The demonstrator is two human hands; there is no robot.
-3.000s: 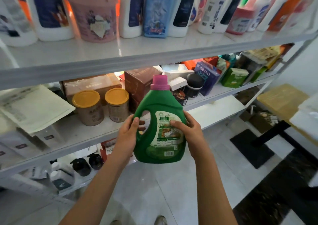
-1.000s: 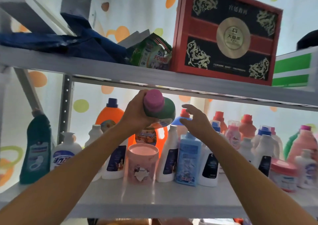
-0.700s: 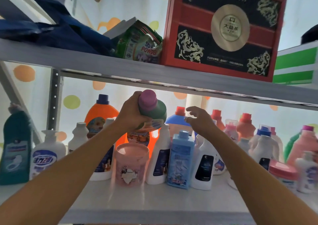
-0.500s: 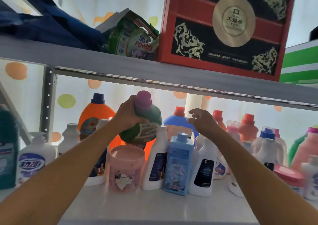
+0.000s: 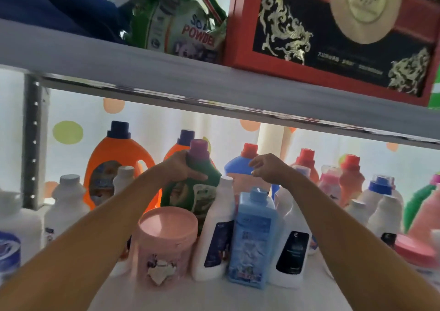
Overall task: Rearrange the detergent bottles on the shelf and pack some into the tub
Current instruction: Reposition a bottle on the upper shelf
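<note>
Gripping green bottle (image 5: 204,187) upright, cap up, left hand (image 5: 177,168).

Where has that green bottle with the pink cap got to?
It's on the middle shelf, centre of the head view: the green bottle, gripped by the left hand, sits behind the pink tub, beside a white bottle.

We see open air under the upper shelf (image 5: 214,91) above packed bottle caps; pink tub (image 5: 164,241), white bottle (image 5: 214,234) block front
</note>
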